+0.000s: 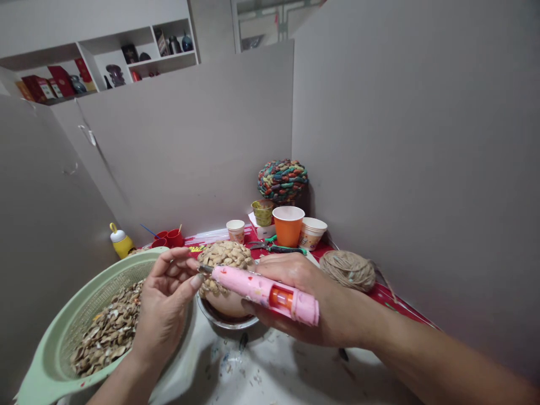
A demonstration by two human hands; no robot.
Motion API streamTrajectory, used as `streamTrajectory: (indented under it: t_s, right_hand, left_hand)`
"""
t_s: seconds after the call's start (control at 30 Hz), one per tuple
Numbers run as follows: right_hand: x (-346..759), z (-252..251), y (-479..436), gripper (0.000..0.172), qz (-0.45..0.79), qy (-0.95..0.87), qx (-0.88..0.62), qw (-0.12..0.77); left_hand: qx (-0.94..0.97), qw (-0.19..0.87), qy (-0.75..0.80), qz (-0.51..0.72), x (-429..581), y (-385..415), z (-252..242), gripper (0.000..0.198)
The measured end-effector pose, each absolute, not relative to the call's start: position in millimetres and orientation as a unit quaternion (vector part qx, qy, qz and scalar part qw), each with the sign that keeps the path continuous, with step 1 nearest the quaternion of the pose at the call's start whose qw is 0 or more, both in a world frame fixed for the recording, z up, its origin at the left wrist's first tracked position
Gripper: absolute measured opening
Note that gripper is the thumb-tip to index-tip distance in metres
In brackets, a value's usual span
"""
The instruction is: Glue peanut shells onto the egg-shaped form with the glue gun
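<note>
My right hand is wrapped round a pink glue gun with an orange trigger, its nozzle pointing left. My left hand is pinched at the nozzle tip, fingers curled on something small I cannot make out. Just behind the nozzle stands a dome covered in pale shells, resting in a metal bowl. A pale green plastic colander filled with loose shells sits under my left wrist.
Grey partition walls close in on three sides. At the back stand an orange cup, paper cups, a multicoloured shell dome, scissors, red cups and a yellow bottle. A twine ball lies right.
</note>
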State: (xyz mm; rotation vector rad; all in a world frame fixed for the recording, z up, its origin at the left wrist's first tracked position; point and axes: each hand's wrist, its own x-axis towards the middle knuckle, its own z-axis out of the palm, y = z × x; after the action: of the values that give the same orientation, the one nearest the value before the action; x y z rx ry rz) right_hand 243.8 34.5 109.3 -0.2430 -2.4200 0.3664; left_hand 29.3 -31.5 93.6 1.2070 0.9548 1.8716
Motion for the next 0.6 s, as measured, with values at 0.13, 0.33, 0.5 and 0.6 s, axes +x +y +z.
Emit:
streamTrajectory:
  t_s: [0.13,0.33,0.5,0.6]
  right_hand:
    - [244.4,109.9,34.2,0.025,0.142,-0.929,-0.097,0.328]
    - [243.9,109.3,34.8,0.028,0.138,-0.929,-0.106,0.327]
    - [243.5,108.1,35.2,0.031,0.136,-0.928,-0.110,0.329]
    - [243.0,107.7,35.5,0.031,0.135,-0.929,-0.113,0.326]
  left_hand:
    - [0.468,0.354,0.362,0.724,28.6,-31.4,94.3,0.035]
    - [0.467,0.346,0.366,0.726,26.8,-32.3,93.4,0.036]
    - [0.467,0.342,0.368,0.728,27.4,-32.5,93.3,0.036]
    - [0.465,0.343,0.366,0.730,27.3,-32.5,93.4,0.035]
